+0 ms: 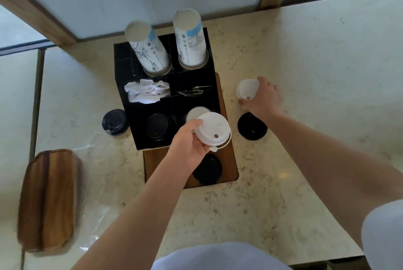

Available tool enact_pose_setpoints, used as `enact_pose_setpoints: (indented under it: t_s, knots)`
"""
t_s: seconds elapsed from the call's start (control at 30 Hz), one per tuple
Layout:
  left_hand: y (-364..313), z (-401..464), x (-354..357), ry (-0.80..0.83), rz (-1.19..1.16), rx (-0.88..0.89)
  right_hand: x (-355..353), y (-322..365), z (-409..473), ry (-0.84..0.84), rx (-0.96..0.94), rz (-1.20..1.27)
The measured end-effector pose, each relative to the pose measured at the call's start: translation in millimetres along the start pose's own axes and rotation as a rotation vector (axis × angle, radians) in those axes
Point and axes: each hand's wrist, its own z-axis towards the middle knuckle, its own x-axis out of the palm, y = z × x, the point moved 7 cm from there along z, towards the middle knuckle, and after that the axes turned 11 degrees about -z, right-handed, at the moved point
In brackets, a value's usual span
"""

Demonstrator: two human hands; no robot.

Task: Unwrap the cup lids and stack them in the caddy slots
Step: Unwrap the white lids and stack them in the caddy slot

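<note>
A black caddy [192, 83] stands on a wooden board on the marble counter. My left hand [189, 142] grips a small stack of white lids [214, 129] just above the caddy's front right slot, where more white lids [195, 112] sit. The front left slot holds black lids [157, 125]. My right hand [262, 98] rests on the counter to the caddy's right, fingers closed around another stack of white lids [247, 88]. Loose black lids lie by my right wrist [251, 126], on the board [207, 169], and left of the caddy [114, 122].
Two tall stacks of printed paper cups [150, 51] [192, 40] fill the caddy's back slots; crumpled napkins [147, 92] fill a middle slot. A wooden tray [49, 200] and clear plastic wrap [96, 215] lie at the left. A frosted glass wall runs behind.
</note>
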Motion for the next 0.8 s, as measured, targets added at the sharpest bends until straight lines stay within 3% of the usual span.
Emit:
enact_pose_setpoints:
  t_s: [0.13, 0.23, 0.43, 0.8]
  knots:
    - [-3, -1, -6, -0.016, -0.005, 0.009, -20, 2, -36, -0.021, 0.153, 0.44]
    - [-5, -2, -14, -0.004, 0.008, 0.015, -35, 30, -87, 0.037, -0.031, 0.563]
    - [-7, -11, -25, 0.014, 0.145, -0.016, -33, 67, -166, 0.252, -0.397, 0.28]
    - [2, -24, -25, 0.151, 0.202, -0.002, -29, 76, -179, 0.241, -0.47, 0.238]
